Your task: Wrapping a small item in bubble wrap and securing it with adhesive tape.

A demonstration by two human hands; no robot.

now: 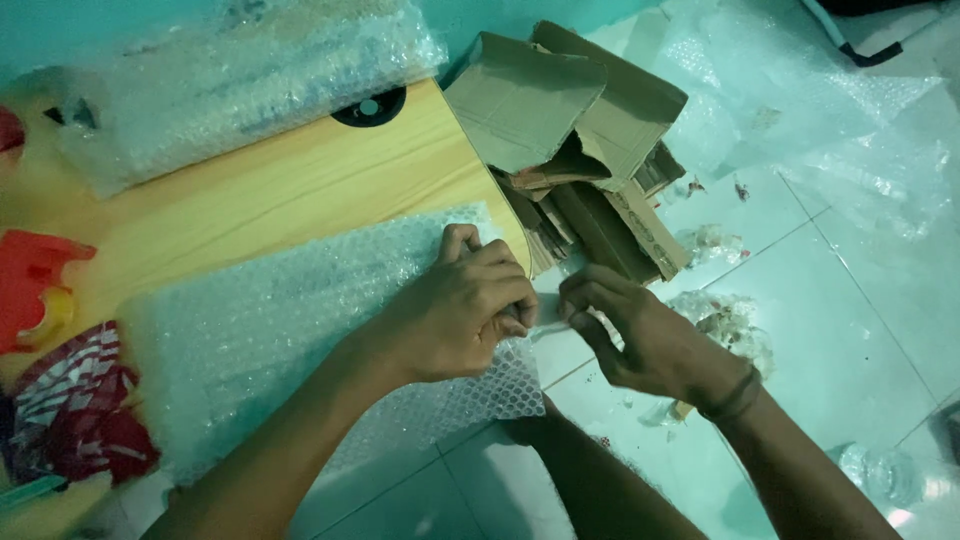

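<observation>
- Lying mid-frame on the desk [300, 190]: bubble-wrapped parcel [300, 330], already covered.
- Pressing its right end: left hand [455, 315], fingers clenched.
- Pinching a clear tape strip [552, 327] alongside: right hand [640, 335]; sealing apparently remaining.

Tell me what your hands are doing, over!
Left hand pressing bubble-wrapped bundle on wooden table. Right hand pinching a clear strip, likely tape, at its edge. Torn cardboard lies beyond, clear of both.
</observation>
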